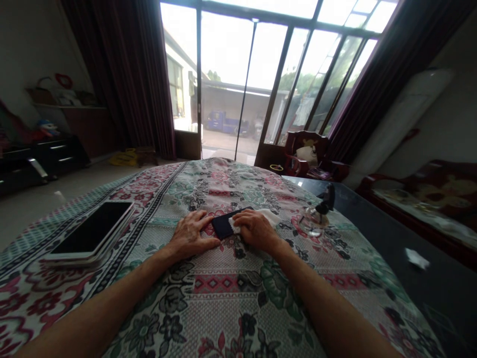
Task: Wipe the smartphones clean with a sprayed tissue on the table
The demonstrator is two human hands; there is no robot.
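Observation:
A dark smartphone (222, 226) lies flat on the patterned tablecloth (231, 308), between my two hands. My left hand (192, 232) rests at its left end, thumb and fingers spread apart and touching its edge. Bunched under the fingers of my right hand (257, 228) is a white cloth (271, 217), pressed onto the phone's right part. That hand covers much of the phone's right side. Off to the right stands a clear spray bottle (315, 219) with a black nozzle.
On the left lies a stack of tablets (91, 231), the top one with a white frame and dark screen. A crumpled white tissue (417, 258) sits on the dark tabletop (387, 233) at right. Beyond are a wooden chair (305, 149) and glass doors (231, 89).

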